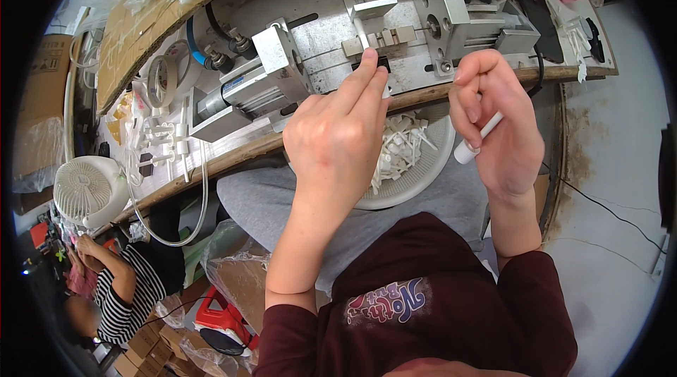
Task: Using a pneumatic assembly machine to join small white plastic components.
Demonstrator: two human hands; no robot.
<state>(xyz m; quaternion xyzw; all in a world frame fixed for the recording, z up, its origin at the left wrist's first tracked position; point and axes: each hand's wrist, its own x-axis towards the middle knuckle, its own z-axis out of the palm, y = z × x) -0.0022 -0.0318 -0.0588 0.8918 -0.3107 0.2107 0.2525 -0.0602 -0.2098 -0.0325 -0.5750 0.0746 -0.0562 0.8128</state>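
Observation:
My left hand (331, 134) reaches over the near edge of the bench. Its index and middle fingers lie together, and their tips meet the near end of a white plastic rod (362, 33) that sits in the small metal fixture (381, 38). The thumb is mostly hidden beneath. To the right of the fixture, my right hand (502, 123) is raised with curled fingers. It holds a slim white plastic stick with a wider cap-like end (465, 152), which points down and left. Below and between the hands, a round white basket (446, 138) holds many small white plastic pieces (400, 150).
Metal clamp blocks with cylinders flank the fixture, one on the left (278, 59) and one on the right (448, 21). A white fan (88, 190), a tape roll (161, 81) and white plastic sprues (161, 136) are at left. Another person in a striped sleeve (116, 299) sits at lower left.

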